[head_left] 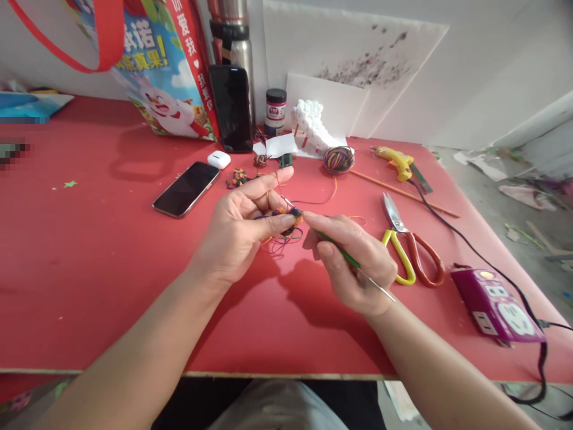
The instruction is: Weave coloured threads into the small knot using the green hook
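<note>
1. One dark shape (11, 152) at the far left edge is cut off and blurred; I cannot tell what it is.
2. Next along the red table (111, 280) come a flat phone (187, 189) and a white case (219, 159), just beside each other.
3. The left hand (237, 221) has its thumb clamped over a small multicoloured yarn piece (297, 221), pressing it against the fingers behind; the index finger stands apart, raised, with a pink strand (278, 179) at it. Thumb and fingertips cover much of the piece, so its shape and stitches are hard to make out.
4. Between the hands, a silvery tip shows at the piece. The step in hand looks like working a stitch; the next move seems to call for a steady pinch, even tension on the strand and a small turn of the hook.
5. The right hand (358, 263) has its fingers closed around a green-handled hook (338, 248), its index fingertip close by the piece; whether they touch is unclear. The hook's rear metal end juts past the palm, while the grip hides part of the handle.
6. Beyond lie a yarn ball (339, 160), then scissors (400, 229) with blades slightly parted.
</note>
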{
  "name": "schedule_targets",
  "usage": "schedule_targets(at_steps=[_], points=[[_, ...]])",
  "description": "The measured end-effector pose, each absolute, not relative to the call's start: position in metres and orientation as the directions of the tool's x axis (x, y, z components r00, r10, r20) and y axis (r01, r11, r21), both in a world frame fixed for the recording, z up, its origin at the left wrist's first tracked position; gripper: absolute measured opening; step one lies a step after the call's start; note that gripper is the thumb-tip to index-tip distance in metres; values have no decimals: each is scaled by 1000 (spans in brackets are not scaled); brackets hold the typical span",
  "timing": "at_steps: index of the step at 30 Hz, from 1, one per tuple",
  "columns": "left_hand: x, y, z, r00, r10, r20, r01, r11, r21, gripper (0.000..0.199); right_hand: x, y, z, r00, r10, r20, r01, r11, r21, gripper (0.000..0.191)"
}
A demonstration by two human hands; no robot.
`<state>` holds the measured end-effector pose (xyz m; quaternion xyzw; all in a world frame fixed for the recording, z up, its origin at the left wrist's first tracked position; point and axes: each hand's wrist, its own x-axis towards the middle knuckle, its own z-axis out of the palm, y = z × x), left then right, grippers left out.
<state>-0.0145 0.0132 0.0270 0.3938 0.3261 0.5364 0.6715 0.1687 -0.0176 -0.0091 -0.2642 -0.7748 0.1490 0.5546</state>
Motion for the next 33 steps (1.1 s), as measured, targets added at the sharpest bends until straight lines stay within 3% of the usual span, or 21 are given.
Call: schedule_targets(at_steps=[27, 33], points=[[-19, 15, 28, 229, 973, -19, -424, 117, 898, 45, 185, -17, 5, -169, 695, 699, 120, 718, -685, 34], [-19, 16, 27, 271, 962, 20, -396, 92, 913, 39, 192, -17, 3, -156, 762, 629, 31, 640, -768, 30]])
